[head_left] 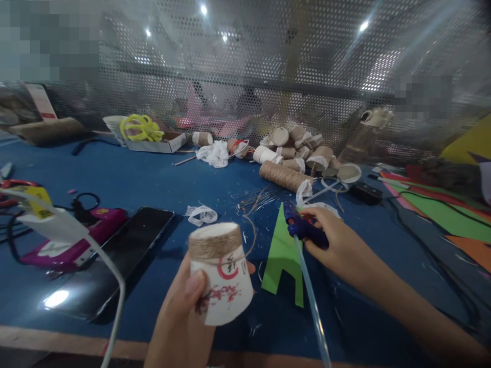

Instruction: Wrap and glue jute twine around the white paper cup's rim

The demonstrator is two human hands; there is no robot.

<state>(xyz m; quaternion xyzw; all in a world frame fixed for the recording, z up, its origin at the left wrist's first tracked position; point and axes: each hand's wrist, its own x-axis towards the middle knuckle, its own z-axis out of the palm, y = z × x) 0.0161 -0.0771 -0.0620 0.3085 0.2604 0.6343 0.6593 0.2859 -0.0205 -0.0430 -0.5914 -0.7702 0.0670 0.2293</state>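
Note:
My left hand (180,317) holds an upside-down white paper cup (220,273), its top part wound with brown twine and its side printed with red marks. A loose twine strand runs from the cup toward the table. My right hand (337,245) grips a purple glue gun (303,227) with a clear glue stick (312,306) trailing back toward me. The gun's nozzle points left, over a green paper cutout (283,255) lying on the blue table (153,179). The cup sits left of the gun, apart from it.
A black phone (126,245) and a pink device (76,240) lie at left, with a white cable (107,271). A twine spool (284,176) and several twine-wrapped cups (299,145) sit at the back by a perforated metal screen (245,66). Coloured paper sheets (441,209) lie right.

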